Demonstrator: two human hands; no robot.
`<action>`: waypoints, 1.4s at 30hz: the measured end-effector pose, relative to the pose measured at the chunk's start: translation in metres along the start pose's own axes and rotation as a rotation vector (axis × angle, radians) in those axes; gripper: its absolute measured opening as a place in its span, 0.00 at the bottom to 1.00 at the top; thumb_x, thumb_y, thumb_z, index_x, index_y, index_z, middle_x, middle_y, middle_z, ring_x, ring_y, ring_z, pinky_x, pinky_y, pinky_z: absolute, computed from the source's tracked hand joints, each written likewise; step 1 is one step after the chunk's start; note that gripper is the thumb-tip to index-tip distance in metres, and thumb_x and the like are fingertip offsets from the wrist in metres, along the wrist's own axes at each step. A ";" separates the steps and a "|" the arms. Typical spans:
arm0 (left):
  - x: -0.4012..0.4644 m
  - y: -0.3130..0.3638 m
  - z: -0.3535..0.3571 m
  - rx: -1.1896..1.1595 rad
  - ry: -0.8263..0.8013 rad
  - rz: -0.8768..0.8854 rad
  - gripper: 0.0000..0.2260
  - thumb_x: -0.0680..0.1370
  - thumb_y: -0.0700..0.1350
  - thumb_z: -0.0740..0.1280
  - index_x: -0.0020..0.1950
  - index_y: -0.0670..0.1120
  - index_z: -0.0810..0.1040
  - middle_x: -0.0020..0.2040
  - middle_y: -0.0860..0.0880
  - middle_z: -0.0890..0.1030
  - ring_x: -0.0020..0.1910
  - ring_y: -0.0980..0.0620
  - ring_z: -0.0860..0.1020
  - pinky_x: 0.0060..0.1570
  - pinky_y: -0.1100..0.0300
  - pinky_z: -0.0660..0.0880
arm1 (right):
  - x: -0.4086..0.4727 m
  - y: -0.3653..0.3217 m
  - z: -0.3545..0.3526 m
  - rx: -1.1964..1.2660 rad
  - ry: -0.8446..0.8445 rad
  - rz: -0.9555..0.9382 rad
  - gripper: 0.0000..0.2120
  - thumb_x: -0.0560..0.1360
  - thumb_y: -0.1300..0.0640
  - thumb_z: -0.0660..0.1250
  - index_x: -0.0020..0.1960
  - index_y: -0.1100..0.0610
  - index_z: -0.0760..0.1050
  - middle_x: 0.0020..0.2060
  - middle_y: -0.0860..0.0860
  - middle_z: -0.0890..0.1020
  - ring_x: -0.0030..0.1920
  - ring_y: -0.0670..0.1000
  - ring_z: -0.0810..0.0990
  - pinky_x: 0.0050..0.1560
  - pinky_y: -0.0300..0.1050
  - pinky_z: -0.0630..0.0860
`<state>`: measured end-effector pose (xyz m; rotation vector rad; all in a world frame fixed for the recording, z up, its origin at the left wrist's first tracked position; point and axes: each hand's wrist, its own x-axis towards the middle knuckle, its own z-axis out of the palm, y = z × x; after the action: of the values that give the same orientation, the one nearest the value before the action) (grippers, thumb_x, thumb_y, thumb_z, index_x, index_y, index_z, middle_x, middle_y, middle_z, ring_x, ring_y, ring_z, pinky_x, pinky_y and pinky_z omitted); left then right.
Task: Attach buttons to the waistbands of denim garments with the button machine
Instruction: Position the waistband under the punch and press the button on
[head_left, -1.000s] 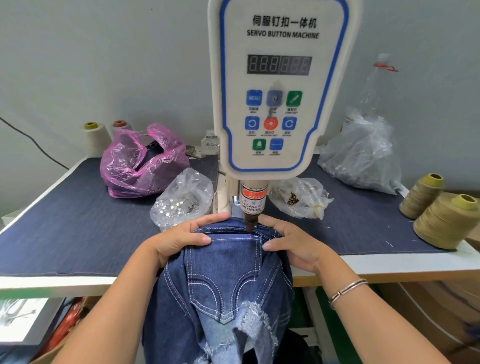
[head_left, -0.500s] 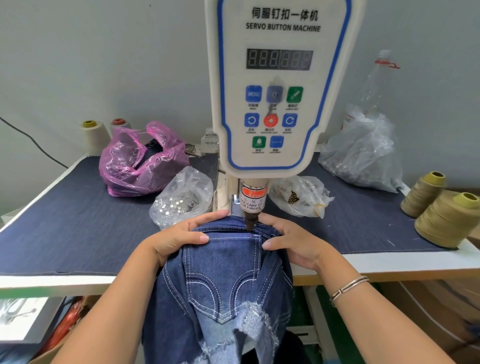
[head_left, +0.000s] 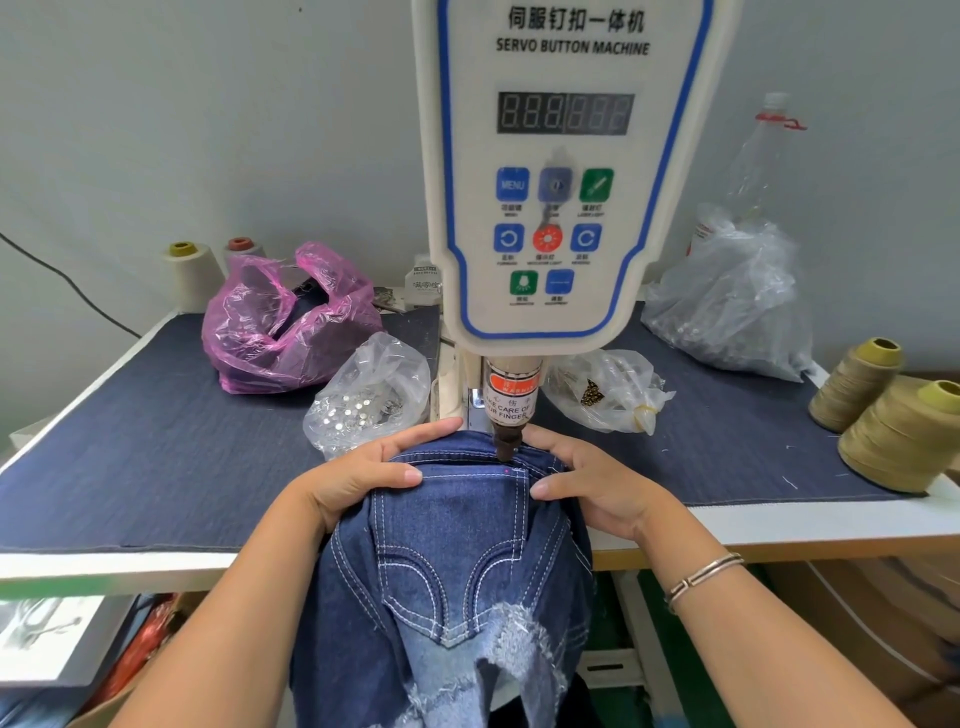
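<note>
My fingers (head_left: 415, 474) are curled over the top edge of the denim garment (head_left: 452, 561) on both sides: left hand (head_left: 363, 480) grips the waistband (head_left: 467, 457) at center-left of the frame, thumb lying flat across the stitching, other fingers wrapped over the far edge. Right hand (head_left: 597, 483) grips it the same way at center-right, thumb tip pressed beside the pocket corner, silver bracelet (head_left: 701, 574) on that wrist.

Biggest thing: the table (head_left: 130, 558), covered w/ dark blue cloth, spanning the middle of the frame. The button machine (head_left: 566, 171) fills the top center, white panel w/ blue outline, dark display & colored keys. Its dark punch tip (head_left: 508, 444) sits right on the waistband, btwn my two hands. Garment hangs off the table's front edge down to bottom center, back pocket facing me, frayed light patch lower down.

Pink plastic bag (head_left: 291, 322) at upper left of the table. Clear bag (head_left: 727, 301) at upper right w/ a clear bottle (head_left: 763, 156) behind it. Two olive thread cones (head_left: 904, 436) at the right edge. Clear bag of silver buttons (head_left: 369, 395) just left of the machine post, near my left hand. Smaller clear bag (head_left: 608, 389) just right of the post. Two pale cones (head_left: 189, 275) at the back left by the wall.
</note>
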<state>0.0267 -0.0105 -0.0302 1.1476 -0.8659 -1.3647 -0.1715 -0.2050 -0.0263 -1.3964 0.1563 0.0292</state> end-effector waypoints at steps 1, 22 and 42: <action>0.000 0.000 0.000 0.005 -0.002 -0.002 0.33 0.67 0.49 0.78 0.70 0.56 0.73 0.70 0.48 0.75 0.67 0.44 0.74 0.61 0.57 0.74 | 0.000 0.000 0.000 -0.001 0.004 0.001 0.36 0.68 0.69 0.66 0.74 0.56 0.64 0.69 0.51 0.74 0.69 0.51 0.72 0.71 0.50 0.66; -0.001 0.001 0.003 0.003 0.029 -0.023 0.34 0.65 0.49 0.79 0.70 0.57 0.74 0.69 0.49 0.75 0.67 0.44 0.75 0.59 0.58 0.75 | -0.005 -0.007 0.010 0.074 0.044 0.021 0.28 0.69 0.69 0.66 0.64 0.46 0.76 0.64 0.46 0.78 0.65 0.47 0.75 0.63 0.40 0.72; -0.019 0.014 0.027 0.077 -0.022 -0.088 0.25 0.73 0.45 0.70 0.70 0.47 0.73 0.68 0.39 0.75 0.66 0.37 0.74 0.65 0.48 0.72 | -0.034 0.018 0.049 0.405 0.203 -0.114 0.25 0.66 0.68 0.66 0.60 0.53 0.81 0.62 0.55 0.80 0.62 0.55 0.79 0.57 0.43 0.77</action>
<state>0.0031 0.0030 -0.0064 1.2446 -0.9000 -1.4285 -0.2027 -0.1518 -0.0311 -0.9995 0.2372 -0.2291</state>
